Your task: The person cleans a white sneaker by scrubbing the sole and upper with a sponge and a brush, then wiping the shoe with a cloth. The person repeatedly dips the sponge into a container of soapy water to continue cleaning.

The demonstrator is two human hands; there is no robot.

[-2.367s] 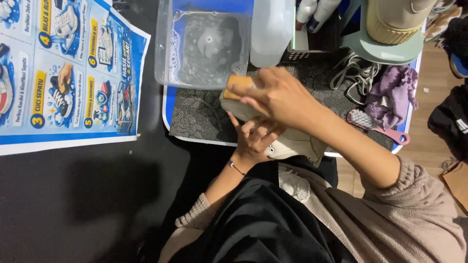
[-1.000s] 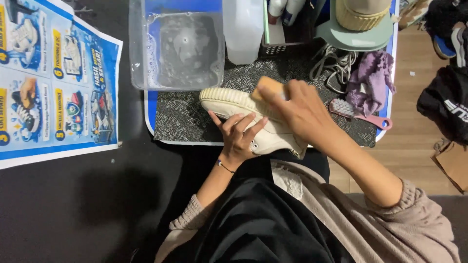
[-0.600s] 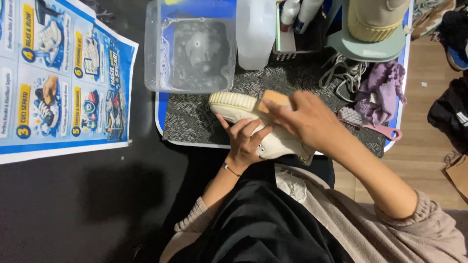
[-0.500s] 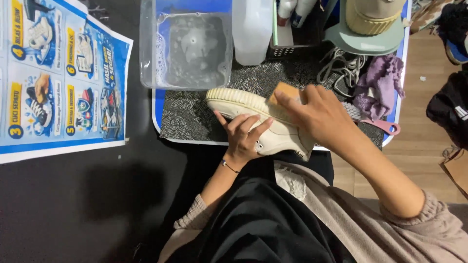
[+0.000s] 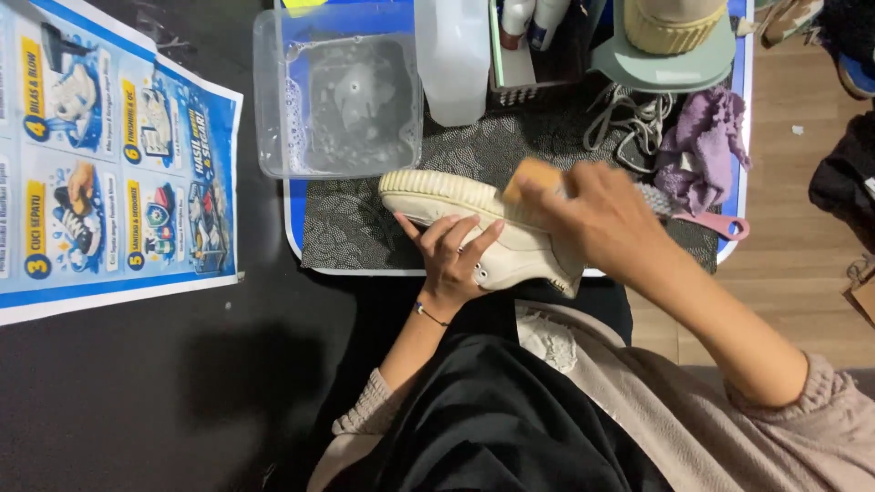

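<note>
— What did the head view show?

— The shoe (image 5: pixel 474 232) lay on its side on the mat (image 5: pixel 365 219), near the tub (image 5: pixel 337 96). The left hand (image 5: pixel 453 260) pressed it down, fingers spread, grip not clenched. The right hand (image 5: pixel 602 219) had its grip clenched on a brush (image 5: pixel 530 175), set against the sole edge.

— How to scrub well?

— I'd judge short strokes along the ribbed rim, with the shoe pinned firmly so it couldn't slide off the desk (image 5: pixel 137 383).
</note>
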